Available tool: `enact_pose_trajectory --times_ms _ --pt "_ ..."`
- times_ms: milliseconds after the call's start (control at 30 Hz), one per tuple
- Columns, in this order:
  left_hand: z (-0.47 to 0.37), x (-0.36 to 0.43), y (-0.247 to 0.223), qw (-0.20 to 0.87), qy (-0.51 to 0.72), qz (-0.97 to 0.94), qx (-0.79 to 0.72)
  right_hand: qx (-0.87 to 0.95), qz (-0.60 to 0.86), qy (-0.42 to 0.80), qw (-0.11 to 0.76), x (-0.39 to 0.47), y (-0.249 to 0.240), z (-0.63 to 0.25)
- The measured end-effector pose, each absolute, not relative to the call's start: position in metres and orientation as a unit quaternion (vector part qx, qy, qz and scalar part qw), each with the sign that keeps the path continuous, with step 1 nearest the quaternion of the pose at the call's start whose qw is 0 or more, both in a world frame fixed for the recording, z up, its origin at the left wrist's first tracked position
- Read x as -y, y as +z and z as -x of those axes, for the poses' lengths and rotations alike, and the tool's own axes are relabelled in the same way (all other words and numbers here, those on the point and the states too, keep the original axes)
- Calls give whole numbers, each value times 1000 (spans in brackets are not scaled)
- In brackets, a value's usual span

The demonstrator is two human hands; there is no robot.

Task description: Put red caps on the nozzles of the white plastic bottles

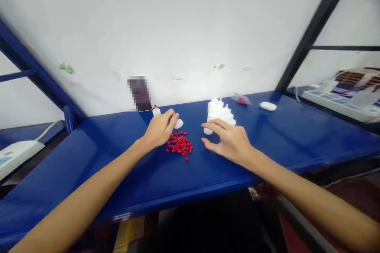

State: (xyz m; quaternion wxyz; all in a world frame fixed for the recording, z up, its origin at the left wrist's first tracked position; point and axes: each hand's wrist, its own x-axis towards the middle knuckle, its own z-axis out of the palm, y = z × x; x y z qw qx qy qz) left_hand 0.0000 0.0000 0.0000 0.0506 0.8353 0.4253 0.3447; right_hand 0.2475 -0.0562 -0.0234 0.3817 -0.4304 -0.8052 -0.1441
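Note:
A loose pile of small red caps lies on the blue table, between my two hands. My left hand is closed in a pinch just behind and left of the pile; what its fingers hold is too small to make out. Beyond it stands a white bottle with a red tip, and a white piece lies to its right. My right hand has thumb and fingers apart with nothing between them, near a cluster of white bottles; one white bottle is at its fingertips.
On the blue table, a dark phone-like object leans on the wall. Toward the back right are a clear bag with red pieces and a white oval object. Power strips flank the table, beyond dark metal posts.

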Motion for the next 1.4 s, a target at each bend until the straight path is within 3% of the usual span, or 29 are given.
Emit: enact_pose_trajectory --times_ms 267,500,633,767,1000,1200,1400 --pt "-11 38 -16 136 410 -849 -305 845 307 100 427 73 -12 -196" --pt "6 31 -16 78 280 -927 -237 763 317 346 445 69 -6 -191" --pt "7 27 -15 54 235 -937 -253 742 309 405 435 74 -4 -188" --pt "9 20 -21 -9 250 -934 -253 769 321 349 428 77 -1 -178" --pt "35 3 -16 -86 248 -863 -431 820 355 68 443 71 -10 -185" --pt "41 -4 -9 -40 43 -867 -495 821 424 -47 380 52 -16 -239" --pt "35 -1 -11 -9 24 -881 -472 818 477 -113 301 42 -27 -258"
